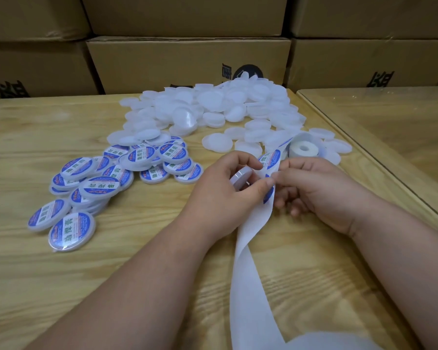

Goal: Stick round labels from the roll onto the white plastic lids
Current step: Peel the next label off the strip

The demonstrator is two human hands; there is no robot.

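My left hand [228,183] holds a blank white lid [240,178] on edge, its thumb pressed against the label strip. My right hand [314,188] pinches the strip [269,162] beside it, where a blue-rimmed round label [271,157] sits on the backing. The label roll [302,149] lies just beyond my right hand. Empty white backing paper [250,261] trails from my hands toward me. A large heap of unlabelled white lids [225,107] lies at the back of the table. Labelled lids [106,183] are piled to the left.
The wooden table [86,286] has a second, glass-topped table [390,127] butted against its right side. Stacked cardboard boxes [187,61] form a wall behind the lids.
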